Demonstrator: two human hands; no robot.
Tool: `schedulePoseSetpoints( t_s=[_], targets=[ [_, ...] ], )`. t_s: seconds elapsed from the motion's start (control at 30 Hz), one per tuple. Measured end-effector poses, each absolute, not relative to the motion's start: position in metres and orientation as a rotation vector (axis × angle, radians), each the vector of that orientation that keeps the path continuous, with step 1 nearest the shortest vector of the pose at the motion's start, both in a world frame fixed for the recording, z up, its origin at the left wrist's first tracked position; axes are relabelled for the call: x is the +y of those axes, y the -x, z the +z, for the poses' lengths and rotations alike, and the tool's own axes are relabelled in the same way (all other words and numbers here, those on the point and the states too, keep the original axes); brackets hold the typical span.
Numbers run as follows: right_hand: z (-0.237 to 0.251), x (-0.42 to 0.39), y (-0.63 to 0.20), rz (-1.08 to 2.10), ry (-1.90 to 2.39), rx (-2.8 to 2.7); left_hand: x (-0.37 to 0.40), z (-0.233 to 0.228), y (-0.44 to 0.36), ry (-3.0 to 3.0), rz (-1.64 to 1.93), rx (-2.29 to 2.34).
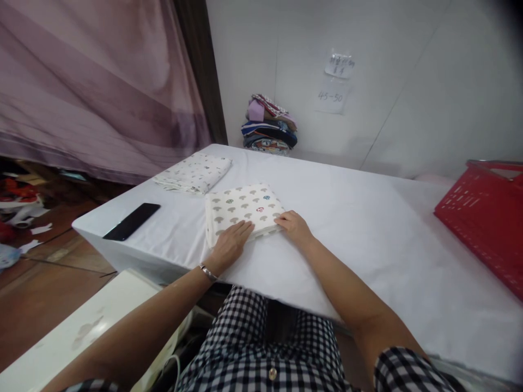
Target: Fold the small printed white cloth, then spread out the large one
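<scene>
1. A folded cloth [243, 209], cream with grey mushroom prints, lay on the white table [368, 228] directly before the person, toward the table's 9 o'clock side.
2. The left hand [229, 244] lay flat, fingers together, pressing the cloth's near edge at 6 o'clock.
3. The right hand [293, 224] rested with fingers loosely curled on the near right corner, at about 4 o'clock; it pinched nothing.
4. To smooth it well, I judged both palms should keep even pressure and the edges stay squared.
5. A second folded cloth [195, 172] lay at 11 o'clock, a black phone [131, 221] at 9 o'clock, and a red basket [486, 218] at 3 o'clock.
</scene>
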State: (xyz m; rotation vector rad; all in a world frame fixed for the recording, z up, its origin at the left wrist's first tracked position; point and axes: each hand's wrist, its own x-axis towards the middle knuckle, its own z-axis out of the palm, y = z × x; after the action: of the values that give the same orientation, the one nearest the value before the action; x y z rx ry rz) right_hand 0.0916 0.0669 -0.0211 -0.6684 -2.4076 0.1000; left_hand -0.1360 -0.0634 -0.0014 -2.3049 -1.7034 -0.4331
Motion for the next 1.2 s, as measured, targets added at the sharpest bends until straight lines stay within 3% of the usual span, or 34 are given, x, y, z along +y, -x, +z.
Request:
schedulePoseSetpoints(
  t_s=[0.5, 0.8, 1.2],
  targets=[
    [-0.024, 0.068, -0.101, 0.321, 0.711, -2.288, -0.062, -0.003, 0.136, 2.284, -0.454, -1.775],
    [-0.022, 0.06, -0.092, 0.108, 0.845, -2.262, -0.063, -0.006, 0.139, 2.269, -0.454, -1.731],
    [-0.034, 0.07, -0.102, 0.511, 0.824, -2.156, -0.063, -0.007, 0.144, 2.256, -0.503, -1.717]
  ],
)
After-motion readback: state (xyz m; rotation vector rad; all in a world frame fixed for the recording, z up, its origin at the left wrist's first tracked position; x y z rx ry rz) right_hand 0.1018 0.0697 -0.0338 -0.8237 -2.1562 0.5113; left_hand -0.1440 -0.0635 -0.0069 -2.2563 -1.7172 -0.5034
